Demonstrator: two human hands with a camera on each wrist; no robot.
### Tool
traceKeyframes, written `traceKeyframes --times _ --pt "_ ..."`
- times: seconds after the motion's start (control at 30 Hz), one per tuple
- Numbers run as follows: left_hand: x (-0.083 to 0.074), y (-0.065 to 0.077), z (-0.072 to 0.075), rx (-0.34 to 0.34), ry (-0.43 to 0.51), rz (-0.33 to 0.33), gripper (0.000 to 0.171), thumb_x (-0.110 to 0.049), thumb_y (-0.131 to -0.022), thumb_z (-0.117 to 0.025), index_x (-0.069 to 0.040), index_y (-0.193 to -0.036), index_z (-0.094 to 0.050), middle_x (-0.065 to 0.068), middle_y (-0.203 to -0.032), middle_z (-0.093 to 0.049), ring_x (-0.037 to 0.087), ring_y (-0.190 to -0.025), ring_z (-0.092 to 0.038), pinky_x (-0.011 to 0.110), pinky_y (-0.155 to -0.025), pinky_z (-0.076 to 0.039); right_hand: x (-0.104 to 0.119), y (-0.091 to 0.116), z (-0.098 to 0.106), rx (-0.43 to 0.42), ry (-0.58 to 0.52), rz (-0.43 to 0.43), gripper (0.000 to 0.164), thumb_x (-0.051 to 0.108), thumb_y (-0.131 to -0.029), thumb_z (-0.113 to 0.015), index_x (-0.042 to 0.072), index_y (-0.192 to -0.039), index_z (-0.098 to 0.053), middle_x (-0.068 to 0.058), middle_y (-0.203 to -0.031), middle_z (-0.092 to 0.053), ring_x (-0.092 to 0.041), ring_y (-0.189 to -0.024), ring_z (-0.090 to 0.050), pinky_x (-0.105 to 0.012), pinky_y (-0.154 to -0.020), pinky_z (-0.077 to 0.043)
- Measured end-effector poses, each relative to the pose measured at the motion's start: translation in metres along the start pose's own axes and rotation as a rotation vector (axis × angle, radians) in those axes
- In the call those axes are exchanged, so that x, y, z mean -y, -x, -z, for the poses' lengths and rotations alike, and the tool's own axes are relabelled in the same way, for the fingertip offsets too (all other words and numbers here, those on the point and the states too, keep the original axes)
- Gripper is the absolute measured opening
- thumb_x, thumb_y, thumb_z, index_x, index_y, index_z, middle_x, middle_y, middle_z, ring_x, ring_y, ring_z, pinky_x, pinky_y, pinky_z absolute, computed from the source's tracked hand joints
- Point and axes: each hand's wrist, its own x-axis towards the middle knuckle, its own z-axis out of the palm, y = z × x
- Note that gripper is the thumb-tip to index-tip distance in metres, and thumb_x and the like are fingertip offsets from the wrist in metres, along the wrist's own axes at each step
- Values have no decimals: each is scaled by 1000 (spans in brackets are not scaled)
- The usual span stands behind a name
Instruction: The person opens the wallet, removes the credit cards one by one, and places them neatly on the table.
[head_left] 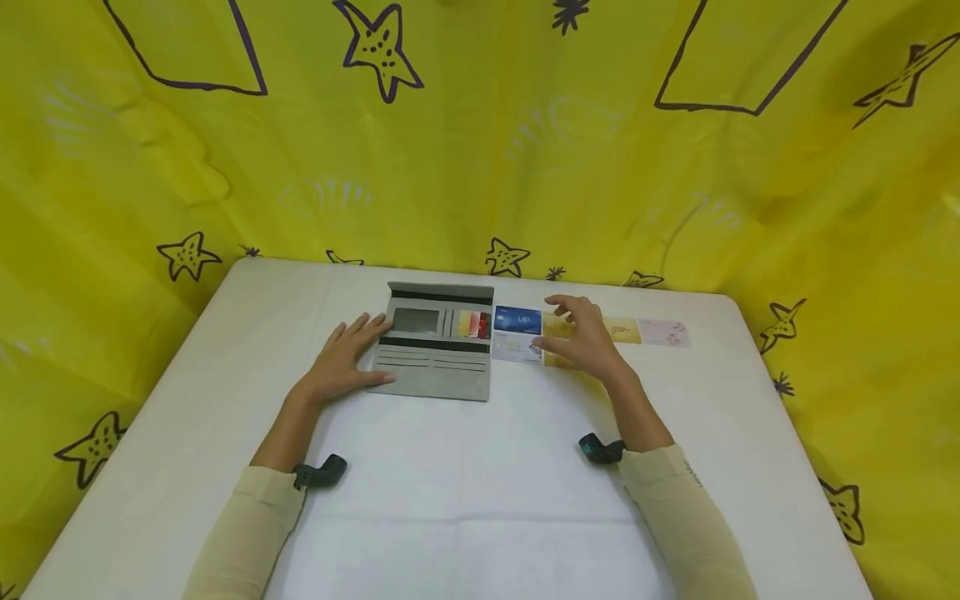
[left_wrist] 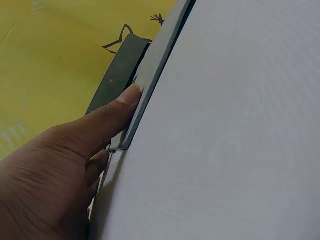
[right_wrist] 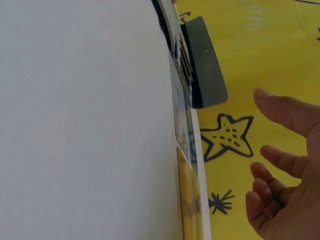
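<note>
A grey long wallet (head_left: 429, 385) lies unfolded on the table, its top flap raised. Cards in red and yellow tones (head_left: 472, 323) show in one of its slots. My left hand (head_left: 341, 362) rests on the wallet's left edge with fingers spread, and in the left wrist view the thumb (left_wrist: 131, 95) touches the rim. Over the cards to the right hovers my right hand (head_left: 588, 340), fingers loosely bent and apart, holding nothing. Beside the wallet are a blue VIP card (head_left: 517, 319) and a pale card (head_left: 514, 347) below it. Gold cards (head_left: 626, 330) lie partly hidden beneath the right hand.
A pinkish card (head_left: 665, 332) ends the row at the right. The white table (head_left: 465, 475) extends toward me, and a yellow curtain (head_left: 450, 167) with starfish drawings surrounds its back and sides. Each wrist wears a dark camera mount (head_left: 322, 473).
</note>
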Motion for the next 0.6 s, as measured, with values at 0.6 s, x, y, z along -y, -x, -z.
traceKeyframes --times 0.6 --pt "0 1 1 -9 13 -4 94 -41 -86 -85 -8 -162 -41 13 -171 -30 36 -160 -11 56 -127 3 43 -41 -66 85 32 97 66 30 -87 -88 6 -143 -62 -17 -131 -58 -34 -116 -46 -51 -95 -47"
